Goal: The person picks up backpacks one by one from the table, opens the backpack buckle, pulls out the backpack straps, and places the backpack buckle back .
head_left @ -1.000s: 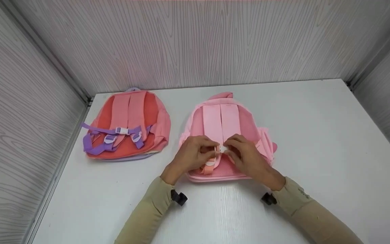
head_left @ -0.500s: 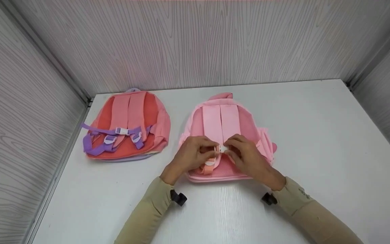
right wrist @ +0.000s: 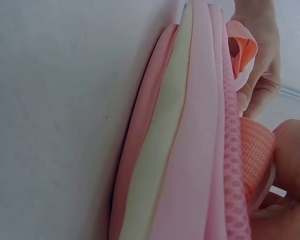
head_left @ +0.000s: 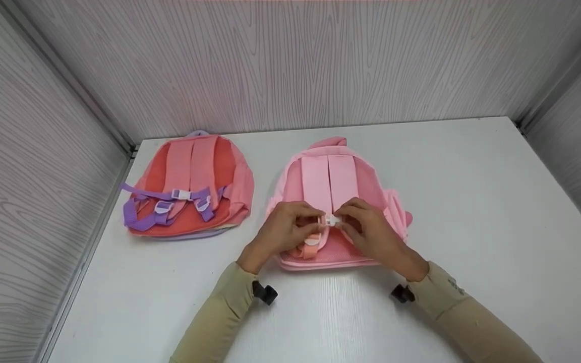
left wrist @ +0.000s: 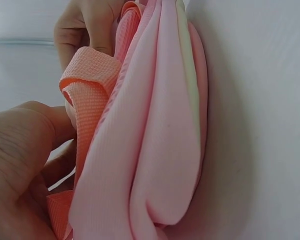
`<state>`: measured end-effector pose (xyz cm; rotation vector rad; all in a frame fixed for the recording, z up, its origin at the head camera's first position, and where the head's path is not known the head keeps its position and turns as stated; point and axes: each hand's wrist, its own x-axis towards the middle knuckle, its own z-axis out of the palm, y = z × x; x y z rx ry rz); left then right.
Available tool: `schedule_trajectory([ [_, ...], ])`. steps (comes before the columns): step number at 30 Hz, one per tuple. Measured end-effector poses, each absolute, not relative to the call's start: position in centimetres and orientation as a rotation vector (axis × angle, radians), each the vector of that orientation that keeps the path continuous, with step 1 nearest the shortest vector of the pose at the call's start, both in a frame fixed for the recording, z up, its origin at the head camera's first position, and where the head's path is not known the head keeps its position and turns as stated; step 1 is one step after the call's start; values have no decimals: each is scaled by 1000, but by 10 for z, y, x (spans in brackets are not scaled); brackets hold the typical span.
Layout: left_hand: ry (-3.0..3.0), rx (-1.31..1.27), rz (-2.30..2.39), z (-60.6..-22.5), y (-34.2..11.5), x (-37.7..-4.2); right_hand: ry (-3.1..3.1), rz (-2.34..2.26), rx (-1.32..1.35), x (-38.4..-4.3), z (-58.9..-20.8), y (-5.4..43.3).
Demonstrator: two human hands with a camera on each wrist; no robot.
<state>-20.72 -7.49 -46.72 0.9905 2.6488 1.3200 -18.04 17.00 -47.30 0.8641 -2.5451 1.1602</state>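
"Where's the room?"
"The white tabletop [head_left: 497, 227] opens toward three o'clock; its back edge lies at twelve."
"And the pink backpack [head_left: 342, 181]?"
"Mid-table, likely soft and light."
"Grip?"
"Left hand [head_left: 288, 227] and right hand [head_left: 373, 232] pinch the white buckle [head_left: 331, 220] toward six; probably stiff, slick, best held by its ends."

To my left, a coral backpack [head_left: 197, 174] lying flat — purple webbing [head_left: 161, 219], white buckle [head_left: 181, 195] — on a white tabletop [head_left: 487, 201] before me, grey wood-grain walls [head_left: 290, 65] beyond
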Motion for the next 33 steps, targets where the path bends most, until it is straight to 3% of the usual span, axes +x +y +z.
schedule_trajectory([
  [33,2658,983,1282,-464,-78,-206,-2575,1125,866,-182,-470,174],
])
